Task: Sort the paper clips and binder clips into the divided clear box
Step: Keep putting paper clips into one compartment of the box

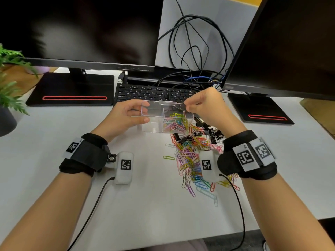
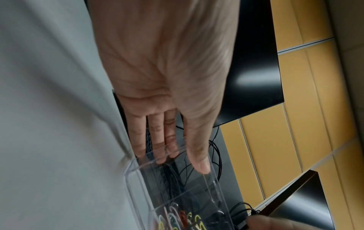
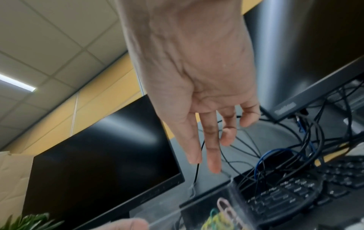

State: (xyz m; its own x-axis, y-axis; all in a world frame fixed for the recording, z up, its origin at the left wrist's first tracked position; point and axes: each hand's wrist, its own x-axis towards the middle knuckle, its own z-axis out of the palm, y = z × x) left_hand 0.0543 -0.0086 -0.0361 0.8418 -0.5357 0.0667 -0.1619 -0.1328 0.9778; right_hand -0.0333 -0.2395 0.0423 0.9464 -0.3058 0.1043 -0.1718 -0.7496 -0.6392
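desk (image 1: 54,178): white | left monitor (image 1: 81,28): dark, on black base with red slot (image 1: 72,89) | right monitor (image 1: 290,42): dark, base with red slot (image 1: 261,111) | keyboard (image 1: 145,92): black, between the bases | cables (image 1: 195,51): black tangle, one blue, behind keyboard | plant (image 1: 9,84): green, dark pot, far left
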